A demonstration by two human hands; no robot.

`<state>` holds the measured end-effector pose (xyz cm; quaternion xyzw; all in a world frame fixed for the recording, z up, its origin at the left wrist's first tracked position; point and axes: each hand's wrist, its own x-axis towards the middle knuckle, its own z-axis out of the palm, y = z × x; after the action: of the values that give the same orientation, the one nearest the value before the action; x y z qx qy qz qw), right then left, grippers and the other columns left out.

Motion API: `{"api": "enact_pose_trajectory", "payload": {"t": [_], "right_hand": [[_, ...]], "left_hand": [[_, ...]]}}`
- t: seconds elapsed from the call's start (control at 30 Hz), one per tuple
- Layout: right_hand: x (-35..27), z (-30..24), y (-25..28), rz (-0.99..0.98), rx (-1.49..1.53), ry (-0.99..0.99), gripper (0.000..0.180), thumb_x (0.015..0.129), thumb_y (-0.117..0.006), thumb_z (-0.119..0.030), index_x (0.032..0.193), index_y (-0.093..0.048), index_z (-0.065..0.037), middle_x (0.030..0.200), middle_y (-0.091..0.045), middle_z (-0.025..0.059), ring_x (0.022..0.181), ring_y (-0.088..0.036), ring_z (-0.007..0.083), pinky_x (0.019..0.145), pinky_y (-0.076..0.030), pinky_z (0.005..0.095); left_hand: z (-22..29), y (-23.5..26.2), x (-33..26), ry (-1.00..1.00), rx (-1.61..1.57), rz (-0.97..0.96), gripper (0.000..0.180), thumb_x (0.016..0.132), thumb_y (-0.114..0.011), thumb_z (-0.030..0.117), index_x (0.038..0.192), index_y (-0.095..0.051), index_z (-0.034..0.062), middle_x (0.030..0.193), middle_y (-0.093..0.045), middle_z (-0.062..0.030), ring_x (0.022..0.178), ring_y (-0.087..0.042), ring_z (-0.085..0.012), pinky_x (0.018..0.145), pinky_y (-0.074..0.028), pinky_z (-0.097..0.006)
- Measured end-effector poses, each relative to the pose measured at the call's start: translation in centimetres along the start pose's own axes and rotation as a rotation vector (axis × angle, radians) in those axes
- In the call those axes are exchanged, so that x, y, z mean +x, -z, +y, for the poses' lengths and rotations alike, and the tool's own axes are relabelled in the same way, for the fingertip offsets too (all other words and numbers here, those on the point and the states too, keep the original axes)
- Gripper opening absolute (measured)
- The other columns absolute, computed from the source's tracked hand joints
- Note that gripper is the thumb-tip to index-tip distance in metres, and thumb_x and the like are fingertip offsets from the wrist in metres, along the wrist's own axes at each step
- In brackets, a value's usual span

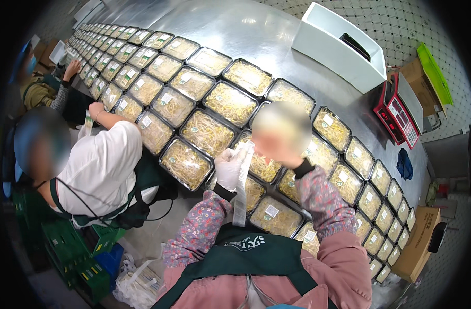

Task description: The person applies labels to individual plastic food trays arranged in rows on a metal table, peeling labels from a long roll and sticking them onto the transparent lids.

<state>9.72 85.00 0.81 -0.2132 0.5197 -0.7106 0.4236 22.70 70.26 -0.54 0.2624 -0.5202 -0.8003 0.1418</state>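
Strip [240,198] hangs lengthwise toward apron [269,260], left hand [229,169] pinching it; right hand's [281,141] grip unclear.

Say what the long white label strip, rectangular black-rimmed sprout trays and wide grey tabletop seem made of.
White label strip: probably thin paper, hanging ribbon-like; finish unclear. Sprout trays: likely glossy plastic, by their glare. Grey tabletop: apparently smooth metal, by its broad reflections.

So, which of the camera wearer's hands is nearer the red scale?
The right hand, over the trays left of the scale; the left hand, holding the paper strip, is farther left.
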Motion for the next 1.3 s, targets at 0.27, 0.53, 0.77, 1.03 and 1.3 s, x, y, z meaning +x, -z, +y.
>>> {"api": "enact_pose_trajectory", "payload": {"t": [0.27, 0.53, 0.77, 1.03, 1.3], "right_hand": [[7.9, -4.3, 9.8, 0.435, -0.208, 0.136, 0.023, 0.082, -0.064, -0.021, 0.09, -0.061, 0.0, 0.075, -0.062, 0.0068, 0.063, -0.057, 0.0103, 0.055, -0.048, 0.0258], [13.0, -3.1, 18.9, 0.787, -1.394, -0.104, 0.037, 0.071, -0.068, -0.034, 0.074, -0.061, 0.002, 0.083, -0.063, 0.0224, 0.075, -0.061, 0.0351, 0.065, -0.049, 0.0407], [9.5, -1.0, 14.1, 0.103, -0.942, 0.506, 0.037, 0.086, -0.056, -0.026, 0.113, -0.048, -0.003, 0.108, -0.055, 0.0141, 0.09, -0.06, 0.0256, 0.072, -0.052, 0.0369], [10.3, -9.6, -0.8, 0.276, -0.112, -0.076, 0.018, 0.081, -0.069, -0.02, 0.08, -0.064, -0.003, 0.057, -0.055, 0.0001, 0.047, -0.048, 0.0053, 0.042, -0.036, 0.021], [27.6, -3.6, 10.6, 0.61, -0.994, 0.178, 0.022, 0.072, -0.072, -0.021, 0.073, -0.067, 0.001, 0.068, -0.064, 0.0111, 0.061, -0.06, 0.0196, 0.06, -0.048, 0.0324]], "left_hand": [[1.6, -2.1, 0.5, 0.155, -0.028, -0.135, 0.013, 0.084, -0.065, 0.01, 0.09, -0.062, -0.0009, 0.083, -0.064, -0.0008, 0.071, -0.058, -0.0063, 0.065, -0.046, -0.019], [1.4, -2.2, 1.9, 0.166, -0.058, -0.214, 0.015, 0.085, -0.062, 0.009, 0.096, -0.059, -0.001, 0.09, -0.064, -0.0046, 0.077, -0.059, -0.0081, 0.069, -0.048, -0.02], [2.9, -3.4, 3.5, -0.024, -0.065, 0.069, 0.012, 0.084, -0.065, 0.009, 0.081, -0.057, 0.0005, 0.07, -0.064, -0.0062, 0.057, -0.058, -0.0075, 0.051, -0.047, -0.02], [2.3, -0.7, 5.0, 0.133, -0.01, -0.01, 0.02, 0.082, -0.068, 0.015, 0.09, -0.062, -0.0029, 0.082, -0.065, -0.0042, 0.07, -0.06, -0.0076, 0.064, -0.047, -0.019], [3.1, 1.6, 4.2, 0.136, -0.058, -0.059, 0.018, 0.085, -0.064, 0.012, 0.096, -0.061, -0.0015, 0.088, -0.065, -0.005, 0.077, -0.061, -0.009, 0.07, -0.05, -0.022]]}}
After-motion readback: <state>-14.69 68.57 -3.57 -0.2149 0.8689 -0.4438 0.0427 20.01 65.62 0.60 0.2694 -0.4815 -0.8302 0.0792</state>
